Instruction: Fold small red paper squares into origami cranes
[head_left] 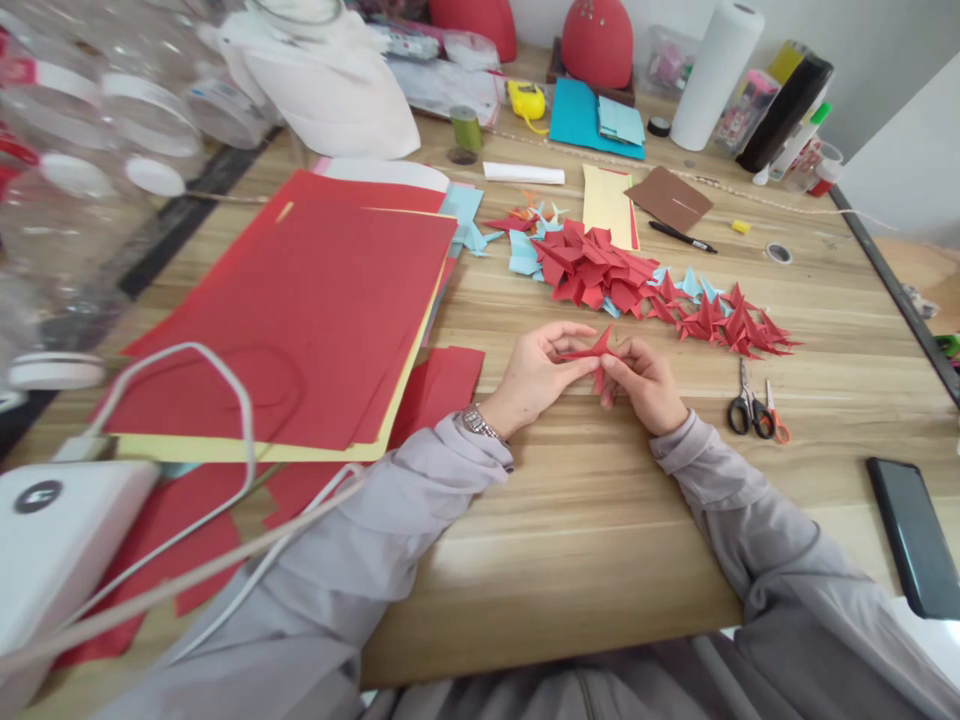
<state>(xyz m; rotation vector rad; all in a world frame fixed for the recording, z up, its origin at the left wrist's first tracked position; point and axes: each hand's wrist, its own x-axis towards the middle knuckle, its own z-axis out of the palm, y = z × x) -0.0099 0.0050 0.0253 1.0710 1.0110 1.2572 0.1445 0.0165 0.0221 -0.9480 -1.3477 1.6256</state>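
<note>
A small red origami crane (pixel 602 346) is held between my two hands above the wooden table. My left hand (pixel 536 372) pinches its left side between thumb and fingers. On the other side, my right hand (pixel 643 376) grips it with thumb and forefinger. Part of the folded paper is covered by my fingers. Just beyond my hands lies a pile of red folded cranes (pixel 592 265), with a few light blue ones (pixel 697 285) among them. More pointed red cranes (pixel 739 322) spread out to the right.
Large red paper sheets (pixel 300 310) lie stacked at left, with red cut pieces (pixel 450 385) beside them. Black scissors (pixel 742 405) and orange scissors (pixel 776 415) rest at right, near a phone (pixel 919 535). A white power bank (pixel 67 540) with cables sits front left.
</note>
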